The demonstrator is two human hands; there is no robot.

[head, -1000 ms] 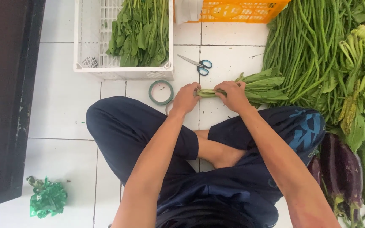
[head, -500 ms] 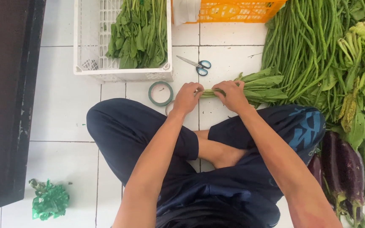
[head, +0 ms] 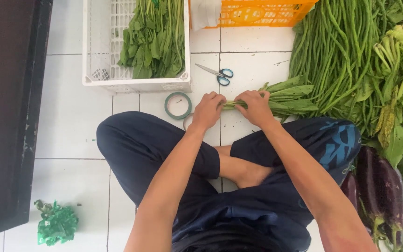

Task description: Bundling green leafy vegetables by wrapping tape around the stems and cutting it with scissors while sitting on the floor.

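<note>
Both hands, left hand [head: 207,111] and right hand [head: 256,107], were closed around the leafy bunch [head: 276,99], keeping its stems gathered. The tape roll [head: 178,105] lay just left of the bunch, scissors [head: 218,74] just beyond.

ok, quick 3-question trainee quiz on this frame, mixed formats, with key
1. True or false: the scissors lie inside the white crate.
2. What do the left hand and right hand both grip?
A. an eggplant
B. a bundle of leafy greens
C. the scissors
3. Fill in: the green tape roll lies on the floor beside the ____ hand.

Key
1. False: they lie on the tile between the white crate and the orange crate.
2. B
3. left
</note>
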